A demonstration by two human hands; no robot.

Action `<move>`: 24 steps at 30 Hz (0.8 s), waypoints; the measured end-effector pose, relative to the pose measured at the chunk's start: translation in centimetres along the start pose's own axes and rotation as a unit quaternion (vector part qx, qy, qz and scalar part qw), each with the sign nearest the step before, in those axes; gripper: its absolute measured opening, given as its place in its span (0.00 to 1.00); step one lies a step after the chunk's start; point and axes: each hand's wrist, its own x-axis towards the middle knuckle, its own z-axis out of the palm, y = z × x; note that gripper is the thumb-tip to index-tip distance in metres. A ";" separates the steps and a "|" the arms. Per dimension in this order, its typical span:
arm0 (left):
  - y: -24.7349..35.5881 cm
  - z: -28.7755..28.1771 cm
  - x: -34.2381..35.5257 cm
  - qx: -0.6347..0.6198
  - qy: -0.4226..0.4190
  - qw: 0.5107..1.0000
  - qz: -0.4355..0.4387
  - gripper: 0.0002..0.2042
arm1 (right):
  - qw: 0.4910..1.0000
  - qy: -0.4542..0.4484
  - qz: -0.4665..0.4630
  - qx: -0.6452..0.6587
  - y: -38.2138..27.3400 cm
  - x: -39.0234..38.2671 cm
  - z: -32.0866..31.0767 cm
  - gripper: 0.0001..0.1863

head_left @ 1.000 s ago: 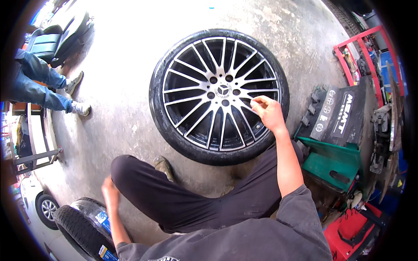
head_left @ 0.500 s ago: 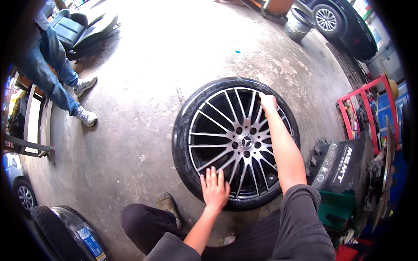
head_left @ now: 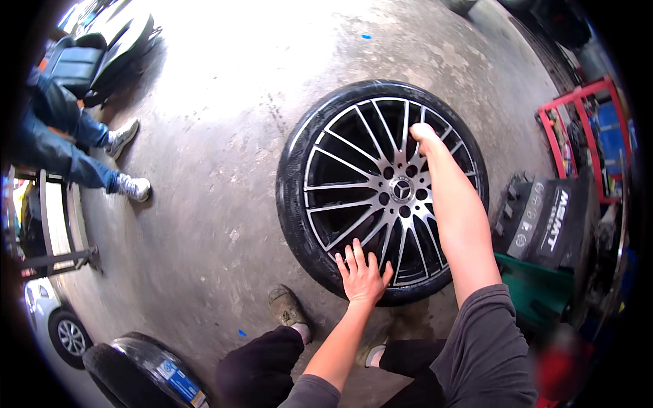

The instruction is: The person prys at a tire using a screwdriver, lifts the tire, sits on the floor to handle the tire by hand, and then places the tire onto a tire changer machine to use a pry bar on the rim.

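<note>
A tyre on a multi-spoke black and silver rim (head_left: 401, 190) lies face up on the floor in front of me. My right hand (head_left: 422, 139) reaches across to the upper right spokes, its fingers curled over the rim, tips partly hidden. My left hand (head_left: 362, 273) rests with fingers spread on the lower left of the rim and tyre. My bent legs (head_left: 255, 367) and a worn shoe (head_left: 289, 309) are just below the wheel.
A standing person's legs (head_left: 81, 160) are at left, by a black car seat (head_left: 76, 64) and metal cart (head_left: 51, 262). Tyres (head_left: 146, 370) lie lower left near a white car (head_left: 42, 296). A red rack (head_left: 578, 102), black box (head_left: 544, 211) and green bin (head_left: 534, 285) stand right.
From a second ago, my left hand has come from beside my knee onto the wheel and my right hand has reached farther up the spokes. My view has shifted too.
</note>
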 end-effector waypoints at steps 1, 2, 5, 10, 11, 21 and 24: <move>0.0 0.2 0.0 0.004 0.003 1.000 0.002 0.21 | 0.999 0.006 -0.017 0.029 -0.2 -0.4 -0.1 0.16; -0.1 0.3 -0.3 0.000 -0.012 1.000 -0.005 0.20 | 0.998 0.020 -0.007 0.057 -0.3 -1.4 -0.1 0.13; -0.8 0.8 -2.1 -0.009 -0.009 1.000 0.002 0.17 | 0.996 -0.008 -0.006 0.087 -1.3 -6.7 -1.4 0.19; -3.4 -0.3 -8.3 0.033 -0.015 0.998 0.042 0.21 | 0.980 0.159 -0.118 0.001 -1.4 -23.8 -4.7 0.17; -3.8 -1.1 -9.5 0.028 -0.001 0.998 0.058 0.25 | 0.982 0.140 -0.121 -0.040 -0.8 -28.0 -5.8 0.19; -13.5 -25.3 -14.3 -0.203 -0.321 0.907 -0.180 0.12 | 0.942 0.222 -0.076 0.239 10.6 -57.5 -6.8 0.15; -17.7 -32.3 -7.5 -0.242 -0.259 0.880 -0.315 0.14 | 0.925 0.242 0.000 0.294 15.4 -63.4 -4.4 0.20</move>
